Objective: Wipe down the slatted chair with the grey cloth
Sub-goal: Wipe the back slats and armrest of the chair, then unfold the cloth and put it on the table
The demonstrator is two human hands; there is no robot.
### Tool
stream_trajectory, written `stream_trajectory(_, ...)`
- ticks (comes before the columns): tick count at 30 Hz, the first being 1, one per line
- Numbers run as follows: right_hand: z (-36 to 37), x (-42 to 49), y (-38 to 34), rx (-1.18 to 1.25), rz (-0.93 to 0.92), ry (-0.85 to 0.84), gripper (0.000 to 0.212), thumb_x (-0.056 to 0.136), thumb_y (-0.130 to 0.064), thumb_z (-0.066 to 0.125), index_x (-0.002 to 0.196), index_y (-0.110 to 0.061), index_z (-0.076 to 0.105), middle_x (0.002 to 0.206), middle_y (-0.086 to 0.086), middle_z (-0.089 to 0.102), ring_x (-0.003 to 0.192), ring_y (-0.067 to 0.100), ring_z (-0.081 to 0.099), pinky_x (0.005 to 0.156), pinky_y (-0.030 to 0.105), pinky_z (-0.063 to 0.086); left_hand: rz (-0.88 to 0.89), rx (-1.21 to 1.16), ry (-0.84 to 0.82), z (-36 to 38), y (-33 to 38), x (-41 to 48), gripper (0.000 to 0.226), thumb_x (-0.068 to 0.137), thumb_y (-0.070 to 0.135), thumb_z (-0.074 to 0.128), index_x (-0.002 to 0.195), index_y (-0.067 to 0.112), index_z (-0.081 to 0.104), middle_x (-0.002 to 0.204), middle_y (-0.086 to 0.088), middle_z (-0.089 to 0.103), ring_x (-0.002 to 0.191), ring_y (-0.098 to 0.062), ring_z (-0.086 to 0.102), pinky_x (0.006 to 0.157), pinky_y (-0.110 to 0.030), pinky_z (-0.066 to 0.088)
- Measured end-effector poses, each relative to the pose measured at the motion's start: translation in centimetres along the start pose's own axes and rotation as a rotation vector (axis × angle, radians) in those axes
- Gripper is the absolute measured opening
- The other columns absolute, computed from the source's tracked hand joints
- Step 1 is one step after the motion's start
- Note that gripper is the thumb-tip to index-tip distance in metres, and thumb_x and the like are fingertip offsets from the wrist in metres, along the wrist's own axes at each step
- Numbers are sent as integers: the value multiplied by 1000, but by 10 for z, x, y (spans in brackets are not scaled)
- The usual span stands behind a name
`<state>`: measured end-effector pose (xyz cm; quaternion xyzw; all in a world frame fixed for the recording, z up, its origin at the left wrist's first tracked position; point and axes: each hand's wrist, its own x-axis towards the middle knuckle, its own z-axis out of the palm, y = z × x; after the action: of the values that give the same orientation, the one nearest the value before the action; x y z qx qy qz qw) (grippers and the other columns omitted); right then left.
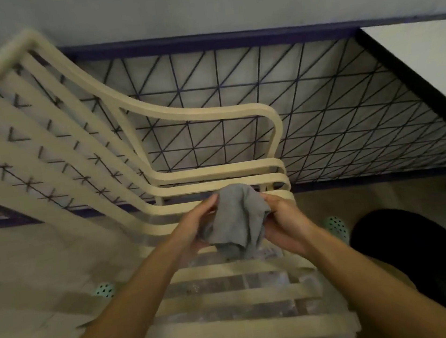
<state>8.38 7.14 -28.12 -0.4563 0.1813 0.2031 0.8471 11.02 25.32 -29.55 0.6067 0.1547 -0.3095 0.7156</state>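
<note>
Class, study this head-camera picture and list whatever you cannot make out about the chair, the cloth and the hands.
Head view only.
Slatted chair: its left side is cut off by the frame edge, and the backrest top is motion-blurred.
Grey cloth: its underside is hidden by its own folds and both hands.
Left hand and right hand: most fingertips are hidden by the cloth.
Dark shape at right: too dark to identify.

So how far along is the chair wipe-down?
Done: nothing visibly wiped; blur hides any clean patches. In hand: left hand and right hand both grip the bunched grey cloth over the seat of the slatted chair. Left: apparently everything, seat slats, backrest and armrest.
</note>
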Motion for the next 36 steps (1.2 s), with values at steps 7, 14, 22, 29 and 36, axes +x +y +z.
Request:
stream_trajectory(7,13,-49,-5,-11,63,-110,47,97,-42,50,127,-7,60,128,15,63,121,31,59,105,52,43,269,6,112,3,-1,-54,22,89,15,67,109,7,67,99,-9,74,93,-25,70,73,-32,55)
stream_trajectory(14,22,-69,-17,-383,-185,13,22,92,-2,57,111,-4,68,107,13,73,98,25,69,78,35,58,352,-102,68,0,7,-86,33,90,18,63,122,9,59,114,-12,70,104,-28,67,90,-44,54)
stream_trajectory(22,28,-103,-49,-522,-251,12,29,87,-11,69,114,-18,65,102,6,74,87,19,72,67,32,59,474,-127,-44,33,17,-99,53,82,-4,66,130,14,51,120,-12,67,106,-26,67,84,-37,58)
stream_trajectory(29,1,-158,-112,-656,-431,195,36,86,-5,69,121,-13,63,105,6,73,90,17,72,70,26,58,552,-133,-189,111,41,-103,54,78,7,71,127,20,52,114,-4,70,99,-23,70,72,-40,61)
stream_trajectory(36,-51,-250,-181,-877,-535,580,30,88,-9,67,116,-18,65,100,6,73,83,19,72,68,32,61,523,-118,-437,227,52,-117,33,89,12,63,120,23,55,104,2,73,91,-23,72,55,-39,60)
